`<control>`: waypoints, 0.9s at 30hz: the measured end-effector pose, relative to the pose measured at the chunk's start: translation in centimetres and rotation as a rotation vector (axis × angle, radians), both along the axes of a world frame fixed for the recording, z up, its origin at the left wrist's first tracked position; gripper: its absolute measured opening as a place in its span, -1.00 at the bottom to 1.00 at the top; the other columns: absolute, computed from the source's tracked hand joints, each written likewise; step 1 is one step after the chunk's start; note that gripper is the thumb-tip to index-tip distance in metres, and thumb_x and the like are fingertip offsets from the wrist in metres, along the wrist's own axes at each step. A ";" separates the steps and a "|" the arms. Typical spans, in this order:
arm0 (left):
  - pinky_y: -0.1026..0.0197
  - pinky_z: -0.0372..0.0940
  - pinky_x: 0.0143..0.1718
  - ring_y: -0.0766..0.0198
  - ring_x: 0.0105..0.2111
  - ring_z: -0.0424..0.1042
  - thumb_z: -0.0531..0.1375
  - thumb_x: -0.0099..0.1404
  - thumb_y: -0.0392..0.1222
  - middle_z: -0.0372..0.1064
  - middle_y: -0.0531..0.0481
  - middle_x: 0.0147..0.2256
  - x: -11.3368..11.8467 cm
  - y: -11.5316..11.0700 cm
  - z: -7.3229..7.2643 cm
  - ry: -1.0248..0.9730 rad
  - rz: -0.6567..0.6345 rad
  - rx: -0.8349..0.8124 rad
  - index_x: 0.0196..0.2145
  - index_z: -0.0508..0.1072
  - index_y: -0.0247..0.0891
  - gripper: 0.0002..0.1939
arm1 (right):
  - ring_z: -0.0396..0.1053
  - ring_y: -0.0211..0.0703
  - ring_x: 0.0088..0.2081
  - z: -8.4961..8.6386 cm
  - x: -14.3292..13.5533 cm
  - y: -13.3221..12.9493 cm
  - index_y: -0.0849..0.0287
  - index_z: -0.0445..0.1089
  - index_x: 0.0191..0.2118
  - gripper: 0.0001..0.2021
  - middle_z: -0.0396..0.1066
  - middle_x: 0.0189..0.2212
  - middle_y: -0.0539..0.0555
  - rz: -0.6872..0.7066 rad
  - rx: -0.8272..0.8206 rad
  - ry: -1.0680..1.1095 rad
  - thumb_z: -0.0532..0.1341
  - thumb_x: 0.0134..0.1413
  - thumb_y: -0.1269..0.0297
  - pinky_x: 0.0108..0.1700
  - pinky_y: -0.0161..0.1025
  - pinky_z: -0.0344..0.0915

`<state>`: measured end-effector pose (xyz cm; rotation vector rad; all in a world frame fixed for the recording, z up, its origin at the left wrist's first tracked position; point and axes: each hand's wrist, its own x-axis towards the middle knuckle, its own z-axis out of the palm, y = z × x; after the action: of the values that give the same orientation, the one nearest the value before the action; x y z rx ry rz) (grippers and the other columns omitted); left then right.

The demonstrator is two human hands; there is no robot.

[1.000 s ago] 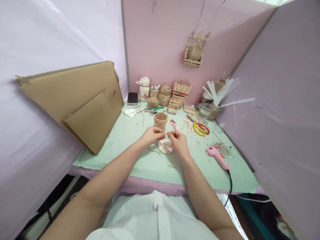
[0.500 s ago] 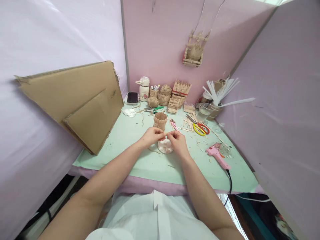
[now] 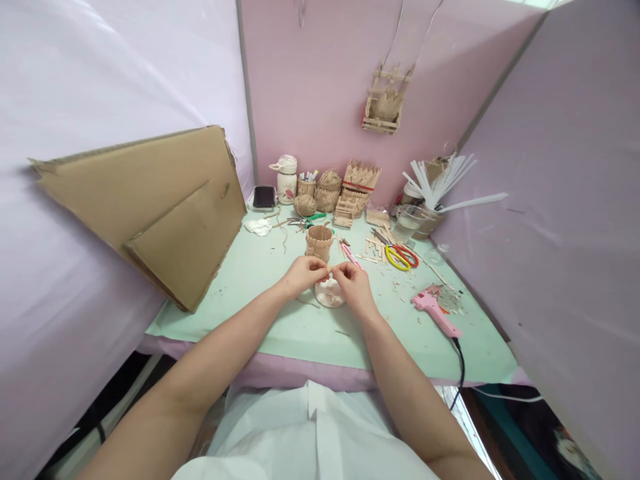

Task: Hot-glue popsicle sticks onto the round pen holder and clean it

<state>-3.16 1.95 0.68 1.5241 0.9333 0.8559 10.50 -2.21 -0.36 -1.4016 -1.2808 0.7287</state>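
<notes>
My left hand [image 3: 306, 275] and my right hand [image 3: 353, 280] meet over a white round lump or dish [image 3: 330, 294] on the table. The fingertips of both are pinched together around something small, too tiny to make out. Just beyond my left hand stands a brown cup-shaped holder [image 3: 319, 242] with a jagged rim, open at the top. A pink pen-like tool [image 3: 349, 255] lies behind my right hand. A short piece of twine [image 3: 308, 302] shows beneath my left wrist.
To the right lie a pink glue gun [image 3: 436, 313] with a black cord, scissors [image 3: 397, 258] and loose wooden sticks [image 3: 373, 250]. A folded cardboard sheet [image 3: 190, 227] leans at left. Twine balls [image 3: 305, 205], a bottle [image 3: 287, 180] and a plastic cup [image 3: 409, 222] stand at the back.
The view has shifted very slightly. Both hands stay pinched together in nearly the same place over the white round thing.
</notes>
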 end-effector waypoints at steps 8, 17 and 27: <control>0.32 0.17 -0.48 0.37 -0.54 0.31 0.23 0.02 -0.13 0.38 0.01 -0.56 0.0 0.4 -0.6 0.007 -0.015 0.022 -0.52 0.44 -0.36 -0.81 | 0.21 -0.27 -0.52 0.1 -0.1 -0.2 0.18 0.35 -0.54 -0.80 0.32 -0.60 -0.04 0.000 0.018 0.000 0.17 -0.11 0.15 -0.46 -0.33 0.14; 0.30 0.18 -0.45 0.37 -0.54 0.31 0.26 0.02 -0.11 0.38 0.00 -0.55 -0.1 0.2 -0.4 -0.006 -0.020 0.011 -0.51 0.44 -0.37 -0.78 | 0.22 -0.26 -0.50 0.1 0.0 -0.2 0.19 0.36 -0.52 -0.81 0.33 -0.58 -0.03 0.019 0.000 0.031 0.17 -0.10 0.16 -0.43 -0.32 0.15; 0.26 0.26 -0.41 0.36 -0.53 0.36 0.32 -0.03 -0.12 0.43 -0.07 -0.52 -0.1 0.2 0.2 -0.100 -0.029 -0.141 -0.50 0.47 -0.41 -0.75 | 0.18 -0.27 -0.52 0.1 -0.2 -0.4 0.19 0.35 -0.52 -0.77 0.33 -0.58 -0.04 -0.075 0.039 0.126 0.23 -0.12 0.11 -0.45 -0.32 0.14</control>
<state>-3.21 2.19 0.87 1.3582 0.8780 0.8208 10.35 -2.57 -0.27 -1.3440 -1.1333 0.7258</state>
